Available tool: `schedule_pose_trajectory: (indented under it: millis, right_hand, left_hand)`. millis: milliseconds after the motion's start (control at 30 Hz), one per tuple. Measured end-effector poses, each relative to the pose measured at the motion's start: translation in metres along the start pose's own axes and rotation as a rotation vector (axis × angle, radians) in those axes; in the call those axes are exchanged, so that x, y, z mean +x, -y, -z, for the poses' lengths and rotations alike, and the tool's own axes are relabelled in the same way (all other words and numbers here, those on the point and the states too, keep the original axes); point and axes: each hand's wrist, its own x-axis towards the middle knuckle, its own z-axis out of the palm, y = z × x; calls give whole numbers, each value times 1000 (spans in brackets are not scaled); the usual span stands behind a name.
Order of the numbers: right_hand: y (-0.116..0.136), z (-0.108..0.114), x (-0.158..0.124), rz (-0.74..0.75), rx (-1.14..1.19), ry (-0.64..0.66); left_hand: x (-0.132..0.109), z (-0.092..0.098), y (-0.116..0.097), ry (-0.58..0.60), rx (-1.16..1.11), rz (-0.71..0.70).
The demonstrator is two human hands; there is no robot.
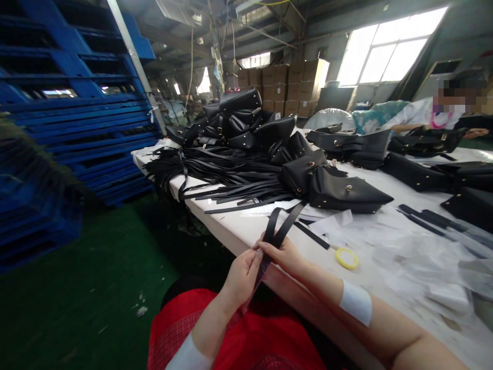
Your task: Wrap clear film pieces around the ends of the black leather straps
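Note:
Both my hands grip one black strap (280, 226) just off the white table's near edge. My left hand (242, 275) is closed around the strap's lower part, above my red lap. My right hand (284, 254) pinches the strap a little higher, where it folds into two bands that rise toward the table. A heap of loose black straps (227, 174) lies on the table beyond my hands. Black bags (339, 190) sit right of that heap.
A yellow tape roll (346, 258) and clear plastic sheets (423, 257) lie on the white table (227, 228). More black bags (246, 115) are piled at the far end. Blue pallets (77, 103) stand at left over green floor. Another person (423, 115) works at far right.

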Motion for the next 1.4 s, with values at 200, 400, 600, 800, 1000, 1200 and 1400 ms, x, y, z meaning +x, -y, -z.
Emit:
schedule_pose_trajectory:
  millis: [200,400,600,800,1000,1200,1400]
  right_hand:
    - [28,27,11,24,165,-106]
    - [29,25,13,65,23,-47]
    - [19,4,-2,52,-3,183]
    - [35,19,2,16,28,7]
    - [48,28,8,96,23,-80]
    - [32,8,-2,122,-74,67]
    - [48,24,0,164,-51,-108]
  left_hand:
    - [-11,11,26,214,-17,132]
    - [-10,11,35,194,-35,132]
    - [-3,5,-2,122,-50,-15]
    - [-11,1,1,225,-141,153]
    - [-18,1,12,167,-13,170]
    - [-6,-4,-16,94,-72,72]
    - [-2,-7,-13,108,-29,76]
